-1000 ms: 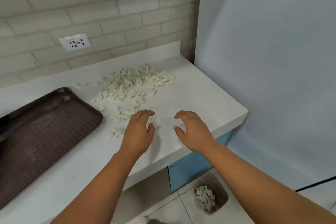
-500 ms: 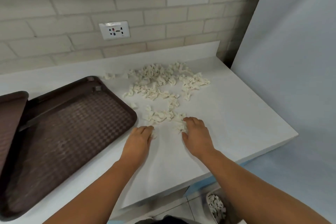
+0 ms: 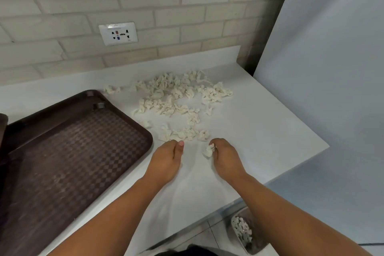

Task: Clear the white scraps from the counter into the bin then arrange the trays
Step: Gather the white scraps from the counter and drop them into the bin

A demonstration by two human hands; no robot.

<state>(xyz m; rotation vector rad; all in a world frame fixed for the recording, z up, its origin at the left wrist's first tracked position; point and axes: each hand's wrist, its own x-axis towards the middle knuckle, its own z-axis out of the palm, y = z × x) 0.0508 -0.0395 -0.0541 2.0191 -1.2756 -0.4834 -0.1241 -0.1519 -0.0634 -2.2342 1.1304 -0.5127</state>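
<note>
Presently we note the right hand [image 3: 225, 158] pinching one scrap [image 3: 207, 150], the left hand [image 3: 166, 160] curled, contents unclear, nearest scraps [image 3: 182, 134] just beyond both, right of the tray [image 3: 72, 151].

Kitchen or canteen prep area indicated: smooth white counter [image 3: 259, 135] backed by pale brick-tile wall [image 3: 187, 16]; white multi-pin wall socket [image 3: 118, 33] mounted above; dark brown checker-textured plastic serving tray [image 3: 72, 162] laid alongside; pale tiled floor [image 3: 218, 239] seen below.

white counter [image 3: 259, 131] carries a brown checkered tray [image 3: 72, 162] at left, with white scraps [image 3: 176, 93] scattered just beside it, toward the wall.
</note>
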